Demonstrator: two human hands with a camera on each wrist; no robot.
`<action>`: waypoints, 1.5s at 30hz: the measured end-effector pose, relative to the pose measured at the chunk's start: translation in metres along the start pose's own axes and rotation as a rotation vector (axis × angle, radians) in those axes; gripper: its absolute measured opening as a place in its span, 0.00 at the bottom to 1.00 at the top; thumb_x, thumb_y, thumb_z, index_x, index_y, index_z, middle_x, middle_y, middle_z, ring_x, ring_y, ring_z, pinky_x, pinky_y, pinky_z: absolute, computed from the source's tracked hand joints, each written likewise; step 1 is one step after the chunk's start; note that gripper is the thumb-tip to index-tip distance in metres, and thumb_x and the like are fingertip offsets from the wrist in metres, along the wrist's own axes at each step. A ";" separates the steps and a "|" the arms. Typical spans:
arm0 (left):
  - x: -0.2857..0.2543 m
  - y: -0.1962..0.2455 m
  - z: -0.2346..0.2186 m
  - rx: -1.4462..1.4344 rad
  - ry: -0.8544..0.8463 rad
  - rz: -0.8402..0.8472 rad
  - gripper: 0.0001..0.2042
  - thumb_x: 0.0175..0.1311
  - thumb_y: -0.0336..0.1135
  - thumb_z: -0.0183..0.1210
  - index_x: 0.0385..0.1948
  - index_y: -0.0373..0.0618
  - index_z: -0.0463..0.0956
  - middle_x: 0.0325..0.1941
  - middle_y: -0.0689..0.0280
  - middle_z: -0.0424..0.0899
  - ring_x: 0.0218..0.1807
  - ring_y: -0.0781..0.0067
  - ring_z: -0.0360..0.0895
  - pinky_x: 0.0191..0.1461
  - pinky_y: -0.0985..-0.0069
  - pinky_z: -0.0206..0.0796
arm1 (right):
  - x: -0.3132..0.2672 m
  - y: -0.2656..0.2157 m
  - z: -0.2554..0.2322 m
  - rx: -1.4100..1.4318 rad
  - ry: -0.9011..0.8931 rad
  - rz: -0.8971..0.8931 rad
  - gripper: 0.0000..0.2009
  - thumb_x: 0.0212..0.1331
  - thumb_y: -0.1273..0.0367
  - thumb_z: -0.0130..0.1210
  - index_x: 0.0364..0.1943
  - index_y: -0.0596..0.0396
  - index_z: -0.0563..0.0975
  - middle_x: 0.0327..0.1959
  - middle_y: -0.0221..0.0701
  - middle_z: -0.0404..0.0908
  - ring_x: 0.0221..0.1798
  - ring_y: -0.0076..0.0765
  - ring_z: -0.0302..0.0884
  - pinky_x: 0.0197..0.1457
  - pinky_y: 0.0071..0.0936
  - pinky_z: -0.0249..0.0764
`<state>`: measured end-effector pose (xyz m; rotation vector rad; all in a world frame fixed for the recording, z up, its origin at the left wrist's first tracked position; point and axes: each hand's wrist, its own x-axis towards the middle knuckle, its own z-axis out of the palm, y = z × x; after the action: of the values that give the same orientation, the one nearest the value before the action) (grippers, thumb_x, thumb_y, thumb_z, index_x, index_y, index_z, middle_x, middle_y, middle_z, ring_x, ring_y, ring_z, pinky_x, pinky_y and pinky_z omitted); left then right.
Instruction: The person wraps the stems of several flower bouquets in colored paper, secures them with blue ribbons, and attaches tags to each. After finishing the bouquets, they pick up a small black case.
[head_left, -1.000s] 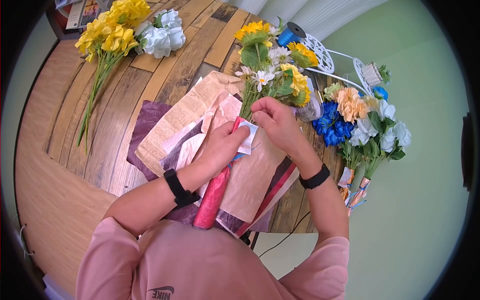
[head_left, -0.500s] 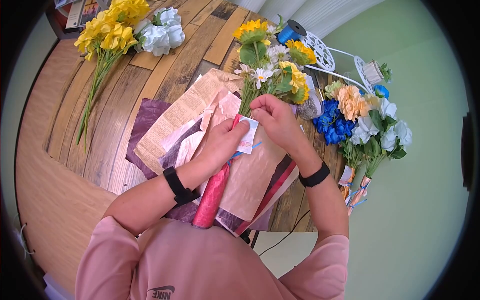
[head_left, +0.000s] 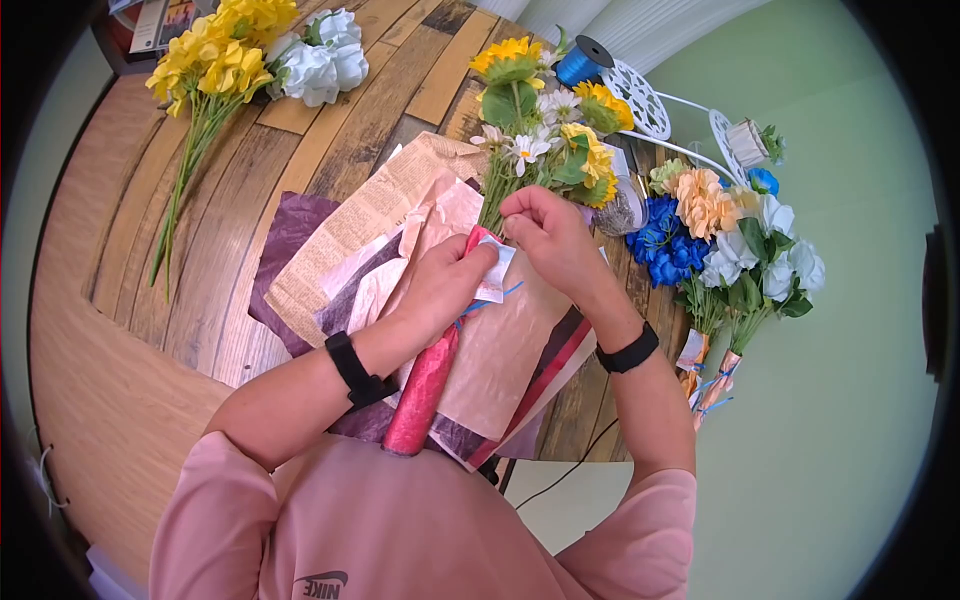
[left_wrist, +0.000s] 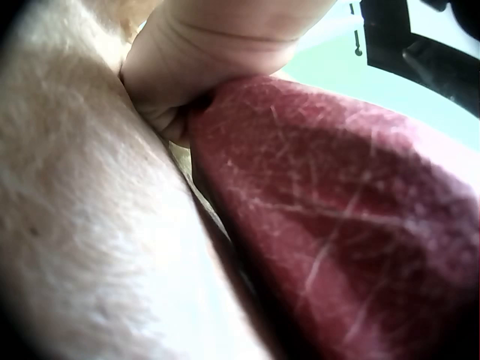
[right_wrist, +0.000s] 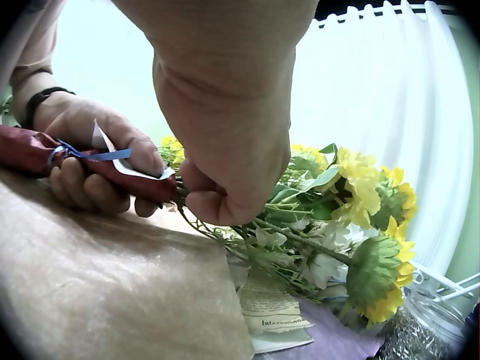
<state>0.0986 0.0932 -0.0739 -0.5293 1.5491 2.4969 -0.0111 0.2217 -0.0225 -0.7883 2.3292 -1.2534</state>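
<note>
1. Head view: The left hand (head_left: pixel 442 287) is curling around the red paper sleeve (head_left: pixel 420 400) and pinning a little white card (head_left: pixel 493 270) on it. The bouquet of sunflowers and daisies (head_left: pixel 527 148) is sticking out of the sleeve, over brown wrapping paper (head_left: pixel 512 350) on the wooden counter (head_left: pixel 232 225). Its long line is running away from the person's chest, leaning right toward the flowers. The right hand (head_left: pixel 560 248) is bending its fingers in beside the stems, nearer the flowers than the left.
2. Left wrist view: Red paper is filling most of this view, touching the left hand.
3. Right wrist view: A blue ribbon (right_wrist: pixel 105 156) is going around the sleeve. The right hand is curling just past the sleeve's flower end. I cannot tell if it is pinching a stem.
</note>
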 end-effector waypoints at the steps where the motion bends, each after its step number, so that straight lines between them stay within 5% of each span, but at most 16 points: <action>1: 0.000 0.000 0.000 0.016 0.000 0.000 0.13 0.69 0.43 0.54 0.40 0.43 0.76 0.28 0.72 0.78 0.24 0.85 0.72 0.23 0.83 0.61 | 0.000 0.000 0.000 -0.001 -0.001 0.001 0.07 0.58 0.74 0.53 0.38 0.62 0.77 0.31 0.31 0.81 0.35 0.24 0.77 0.40 0.24 0.73; 32: 0.004 -0.006 -0.001 0.060 0.013 0.050 0.18 0.73 0.50 0.50 0.39 0.42 0.75 0.24 0.73 0.76 0.20 0.86 0.68 0.20 0.83 0.57 | -0.008 -0.013 -0.003 -0.071 0.003 -0.009 0.08 0.55 0.73 0.59 0.38 0.62 0.80 0.31 0.31 0.84 0.34 0.23 0.79 0.39 0.23 0.75; 34: 0.000 -0.002 -0.001 0.056 0.000 0.041 0.22 0.73 0.52 0.49 0.36 0.38 0.77 0.26 0.69 0.78 0.26 0.82 0.72 0.29 0.80 0.65 | -0.012 -0.018 -0.003 -0.111 0.007 -0.006 0.09 0.55 0.72 0.59 0.38 0.62 0.80 0.31 0.32 0.84 0.34 0.23 0.80 0.40 0.23 0.75; 41: -0.002 0.003 -0.001 -0.032 -0.011 0.060 0.23 0.74 0.52 0.46 0.38 0.38 0.78 0.30 0.68 0.79 0.30 0.83 0.74 0.35 0.81 0.67 | -0.022 -0.021 -0.001 -0.177 0.124 -0.079 0.09 0.57 0.71 0.55 0.38 0.63 0.80 0.34 0.40 0.83 0.38 0.37 0.82 0.44 0.29 0.75; 45: -0.008 0.013 0.001 -0.006 -0.017 -0.021 0.20 0.69 0.50 0.54 0.39 0.38 0.77 0.31 0.68 0.80 0.30 0.81 0.75 0.33 0.81 0.67 | -0.025 -0.016 -0.004 -0.255 0.155 -0.107 0.09 0.57 0.71 0.55 0.37 0.62 0.80 0.34 0.42 0.82 0.40 0.41 0.81 0.45 0.32 0.74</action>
<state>0.1013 0.0881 -0.0596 -0.5205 1.5221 2.4852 0.0105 0.2328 -0.0048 -0.9389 2.6407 -1.1071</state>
